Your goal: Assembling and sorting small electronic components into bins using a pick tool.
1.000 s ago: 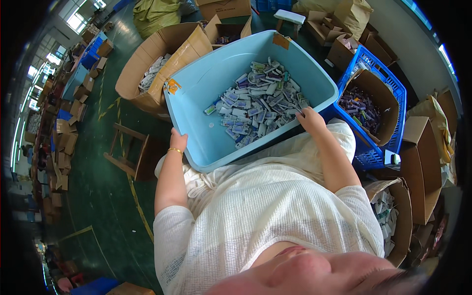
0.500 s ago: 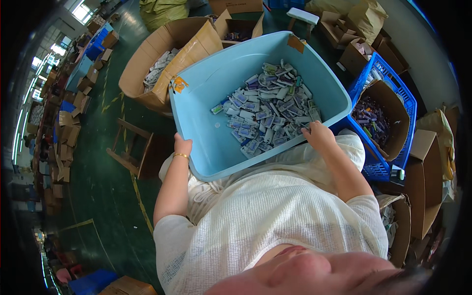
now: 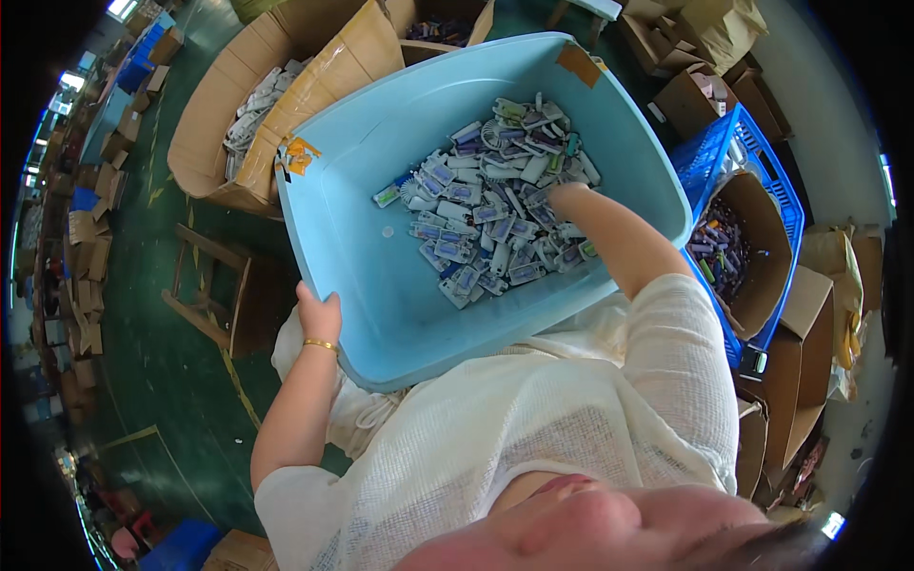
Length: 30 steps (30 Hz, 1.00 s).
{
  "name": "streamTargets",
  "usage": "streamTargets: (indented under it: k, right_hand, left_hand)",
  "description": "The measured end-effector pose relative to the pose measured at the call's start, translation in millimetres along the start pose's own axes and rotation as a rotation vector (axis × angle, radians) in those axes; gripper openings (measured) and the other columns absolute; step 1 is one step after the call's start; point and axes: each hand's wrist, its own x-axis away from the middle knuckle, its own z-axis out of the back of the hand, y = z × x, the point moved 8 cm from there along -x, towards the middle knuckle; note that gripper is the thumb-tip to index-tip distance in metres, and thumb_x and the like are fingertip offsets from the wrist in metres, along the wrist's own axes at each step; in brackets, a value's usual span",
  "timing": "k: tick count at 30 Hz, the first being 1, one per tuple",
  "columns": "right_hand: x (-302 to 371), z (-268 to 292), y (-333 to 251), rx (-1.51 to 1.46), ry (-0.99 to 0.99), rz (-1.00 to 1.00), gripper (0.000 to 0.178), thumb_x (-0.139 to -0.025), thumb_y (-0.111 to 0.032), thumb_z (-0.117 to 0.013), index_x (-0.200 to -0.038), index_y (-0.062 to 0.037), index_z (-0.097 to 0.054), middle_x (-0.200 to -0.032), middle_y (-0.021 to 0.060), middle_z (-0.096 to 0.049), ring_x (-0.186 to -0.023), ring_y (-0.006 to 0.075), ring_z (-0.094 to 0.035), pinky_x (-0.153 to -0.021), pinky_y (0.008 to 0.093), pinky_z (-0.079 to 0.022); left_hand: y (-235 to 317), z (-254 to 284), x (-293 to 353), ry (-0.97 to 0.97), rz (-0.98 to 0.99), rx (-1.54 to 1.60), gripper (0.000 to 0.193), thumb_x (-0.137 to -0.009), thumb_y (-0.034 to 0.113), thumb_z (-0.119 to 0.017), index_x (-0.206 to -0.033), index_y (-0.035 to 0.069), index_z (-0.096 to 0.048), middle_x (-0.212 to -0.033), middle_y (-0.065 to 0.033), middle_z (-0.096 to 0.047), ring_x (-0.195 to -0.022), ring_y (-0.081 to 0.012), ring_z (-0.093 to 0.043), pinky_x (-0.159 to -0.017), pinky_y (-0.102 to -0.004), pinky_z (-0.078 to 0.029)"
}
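A large light-blue plastic tub (image 3: 362, 314) rests on my lap, tilted toward me. Toward its right side lies a heap of small white plastic casings (image 3: 466, 228) with purple, green and blue parts, too small to name more exactly. My left hand (image 3: 320, 316) is closed round the tub's rim at the near left corner. Reaching over the tub's near right side, my right hand (image 3: 569, 198) touches the right part of the heap. Its fingers are hidden among the casings, so whether it grips one does not show.
Cardboard boxes (image 3: 214, 124) of white parts stand beyond the tub at left. To my right is a blue crate (image 3: 792, 205) holding a carton of dark and purple cylinders (image 3: 716, 243). A wooden stool (image 3: 249, 303) stands on the green floor to my left.
My right hand has left the tub's near right rim and moved inward onto the heap. The left hand keeps its hold on the rim. The tub sits slightly further left in view.
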Motion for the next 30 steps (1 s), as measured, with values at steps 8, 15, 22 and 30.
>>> streamTargets:
  k: [8,15,22,30]
  right_hand:
    - [-26,-80,-7,0.377,-0.096,0.011,0.037,-0.082,-0.021,-0.055,-0.117,-0.0098,-0.053,-0.111,0.0104,-0.058,-0.104,0.024,-0.055,-0.081,0.0384,-0.045]
    - [-37,-71,0,0.189,-0.106,-0.049,0.032,-0.081,-0.018,-0.055,-0.111,-0.0067,-0.056,-0.108,0.0124,-0.058,-0.099,0.0259,-0.057,-0.078,0.0403,-0.047]
    - [30,47,-53,-0.524,0.133,0.22,0.029,-0.075,-0.022,-0.061,-0.096,-0.0014,-0.059,-0.085,0.0114,-0.061,-0.072,0.0197,-0.06,-0.061,0.0332,-0.047]
    - [208,98,-124,-1.469,0.389,0.585,0.02,-0.078,-0.019,-0.064,-0.091,-0.0046,-0.058,-0.069,-0.0001,-0.056,-0.054,0.007,-0.047,-0.05,0.0216,-0.039]
  left_hand:
    - [-2,0,9,0.013,0.076,0.05,0.054,-0.074,0.0,-0.058,-0.121,-0.001,-0.034,-0.112,-0.0206,-0.049,-0.101,-0.0322,-0.052,-0.086,-0.0379,-0.041]
    - [-3,-2,19,-0.016,0.054,0.147,0.054,-0.075,0.001,-0.058,-0.123,-0.002,-0.034,-0.116,-0.0213,-0.047,-0.105,-0.0325,-0.05,-0.089,-0.0377,-0.039]
    - [14,9,13,0.063,-0.12,0.023,0.064,-0.073,0.007,-0.061,-0.127,-0.004,-0.029,-0.125,-0.0225,-0.04,-0.115,-0.0354,-0.039,-0.097,-0.0399,-0.031]
    - [160,-49,123,-0.816,-0.363,0.821,0.058,-0.081,0.007,-0.056,-0.13,-0.001,-0.026,-0.121,-0.0154,-0.044,-0.109,-0.0215,-0.046,-0.094,-0.0325,-0.036]
